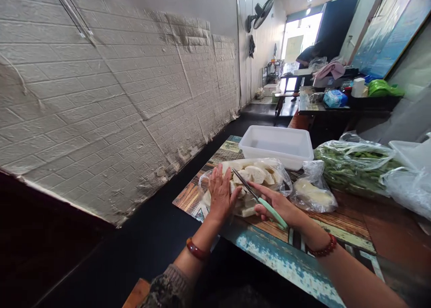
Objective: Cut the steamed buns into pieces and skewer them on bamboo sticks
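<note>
A clear plastic bag of pale, whitish cut food pieces (pixel 256 174) lies on the wood-patterned table in front of me. Over the bag's left side rests my left hand (pixel 220 193), its fingers stretched out and the thumb spread. My right hand (pixel 278 204) grips scissors (pixel 272 213) with mint-green handles. Their dark blades point up and left across the bag, close to my left thumb. Whether the blades touch the plastic I cannot tell. A smaller tied clear bag (pixel 314 191) with something pale yellow sits just right of the big bag.
Behind the bag stands a white plastic tub (pixel 276 148). At the right lies a large clear bag of green vegetables (pixel 357 164), beside more crumpled plastic (pixel 409 189). A brick-patterned wall (pixel 134 88) runs along the left. Farther back, a person (pixel 305 56) stands near a cluttered table (pixel 308 103).
</note>
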Demonstrator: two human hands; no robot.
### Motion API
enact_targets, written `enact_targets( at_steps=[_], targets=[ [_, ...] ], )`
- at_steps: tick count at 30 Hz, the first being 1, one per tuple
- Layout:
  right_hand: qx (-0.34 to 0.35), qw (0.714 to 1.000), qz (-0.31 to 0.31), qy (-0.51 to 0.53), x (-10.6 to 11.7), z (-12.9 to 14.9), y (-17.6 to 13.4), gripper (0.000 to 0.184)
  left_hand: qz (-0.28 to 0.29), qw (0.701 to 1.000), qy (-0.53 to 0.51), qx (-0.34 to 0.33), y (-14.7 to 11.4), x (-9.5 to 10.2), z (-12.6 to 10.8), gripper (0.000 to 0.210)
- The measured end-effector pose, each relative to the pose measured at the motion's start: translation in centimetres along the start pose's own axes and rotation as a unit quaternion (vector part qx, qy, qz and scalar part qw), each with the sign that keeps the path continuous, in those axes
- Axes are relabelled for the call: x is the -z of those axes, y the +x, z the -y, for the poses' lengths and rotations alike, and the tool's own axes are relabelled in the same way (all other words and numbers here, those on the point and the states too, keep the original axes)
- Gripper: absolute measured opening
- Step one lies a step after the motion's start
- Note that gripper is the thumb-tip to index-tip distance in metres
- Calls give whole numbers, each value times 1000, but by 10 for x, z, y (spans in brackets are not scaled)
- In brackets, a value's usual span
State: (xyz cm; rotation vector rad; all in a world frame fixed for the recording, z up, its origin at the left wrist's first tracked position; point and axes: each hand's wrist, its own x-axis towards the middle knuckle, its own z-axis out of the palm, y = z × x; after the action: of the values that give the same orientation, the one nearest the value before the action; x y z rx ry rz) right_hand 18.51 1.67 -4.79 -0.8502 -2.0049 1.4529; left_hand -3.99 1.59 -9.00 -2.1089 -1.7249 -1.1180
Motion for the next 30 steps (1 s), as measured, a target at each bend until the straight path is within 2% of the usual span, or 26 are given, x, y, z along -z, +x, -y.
enact_targets(
  at_steps=[4,11,15,20,25,28,30],
  targets=[
    [-15,999,-7,48,-4,7,1,91,8,1000,-23,5,6,2,-4,67],
    [-12,993,-58,101,-7,3,-11,96,29,994,-83,-59,-15,25,18,79],
    [-29,994,-76,73,-14,0,-9,95,38,995,-63,-62,-20,24,20,76],
    [-54,996,-67,13,-27,15,15,95,42,997,-28,-61,-23,18,14,79],
    [-63,996,-62,1,-26,33,34,96,50,993,-68,-78,-31,32,28,87],
    [-78,995,-59,11,-22,36,30,98,70,992,-70,-81,-38,39,37,85],
    [-74,994,-78,13,-20,35,21,98,69,992,-76,-74,-41,40,42,85]
  ],
)
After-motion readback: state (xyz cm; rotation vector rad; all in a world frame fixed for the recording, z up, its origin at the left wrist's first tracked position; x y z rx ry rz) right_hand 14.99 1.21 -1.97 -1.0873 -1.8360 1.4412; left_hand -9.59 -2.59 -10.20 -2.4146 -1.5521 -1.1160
